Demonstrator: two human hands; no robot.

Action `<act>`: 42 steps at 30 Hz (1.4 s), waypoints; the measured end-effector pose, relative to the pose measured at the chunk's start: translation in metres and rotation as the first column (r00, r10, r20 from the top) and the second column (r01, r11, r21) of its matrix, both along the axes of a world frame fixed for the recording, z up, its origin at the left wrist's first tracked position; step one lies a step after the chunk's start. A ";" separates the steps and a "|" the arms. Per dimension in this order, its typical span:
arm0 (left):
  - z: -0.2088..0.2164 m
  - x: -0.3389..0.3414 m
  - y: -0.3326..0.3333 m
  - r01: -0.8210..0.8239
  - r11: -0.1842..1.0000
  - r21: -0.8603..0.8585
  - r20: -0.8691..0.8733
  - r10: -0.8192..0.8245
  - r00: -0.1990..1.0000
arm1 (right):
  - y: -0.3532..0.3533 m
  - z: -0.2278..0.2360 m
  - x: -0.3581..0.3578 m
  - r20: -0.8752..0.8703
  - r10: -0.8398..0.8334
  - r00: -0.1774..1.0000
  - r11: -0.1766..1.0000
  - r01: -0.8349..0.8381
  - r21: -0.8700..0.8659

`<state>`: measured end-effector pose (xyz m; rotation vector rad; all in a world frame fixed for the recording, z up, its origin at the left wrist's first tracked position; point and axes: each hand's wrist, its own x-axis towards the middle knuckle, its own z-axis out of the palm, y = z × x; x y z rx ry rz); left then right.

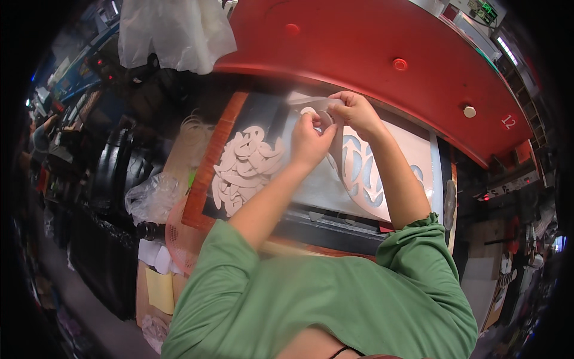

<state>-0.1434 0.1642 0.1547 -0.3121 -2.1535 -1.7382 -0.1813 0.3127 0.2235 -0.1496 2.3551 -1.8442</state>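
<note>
The pale sheet [412, 146], with curved openings cut through it, lies on the whitish board [311, 194] on the table [200, 179]; its left part is lifted and bent up between the two hands. By the look of it, the step in hand is freeing cut shapes from the sheet. The next move seems to call for a firm hold on the bent edge with one side and a light finger pinch on the other, so that the thin material does not tear or spring back.

The right hand [359, 116] is at the far edge of the sheet, thumb and fingers closed together on the raised part. The left hand [311, 137] is just to the left of it and slightly nearer, fingers curled toward the thumb with a pale piece [308, 111] at the tips; whether that piece is loose or joined to the sheet, I cannot tell. Both forearms reach forward from the near side, the left one slanting toward the right, the right one slanting toward the left across the sheet, so the hands nearly meet.

To the left of the board, a heap of pale curved cut-outs [246, 170] lies on the dark part of the table. Beyond the hands stands a red machine [347, 45] with round buttons; at far left hangs a whitish plastic bag [173, 36]. Left of the table is a pink mesh basket [177, 236].
</note>
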 end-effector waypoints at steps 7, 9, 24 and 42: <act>-0.030 -0.016 -0.024 0.172 0.842 0.512 0.285 -0.355 0.890 | 0.006 -0.014 0.001 0.054 -0.104 0.993 0.990 0.109 -0.089; -0.035 -0.014 -0.029 0.170 0.842 0.512 0.274 -0.347 0.897 | 0.005 -0.016 0.001 0.060 -0.106 0.993 0.988 0.112 -0.108; -0.064 0.010 -0.178 -0.103 0.991 0.084 0.258 0.078 0.963 | 0.010 -0.011 0.006 0.035 -0.217 0.976 0.940 0.218 -0.262; -0.093 0.051 -0.085 -0.178 0.485 -0.856 -0.229 -0.049 0.972 | -0.001 -0.030 0.010 0.128 -0.213 0.969 0.915 0.244 -0.321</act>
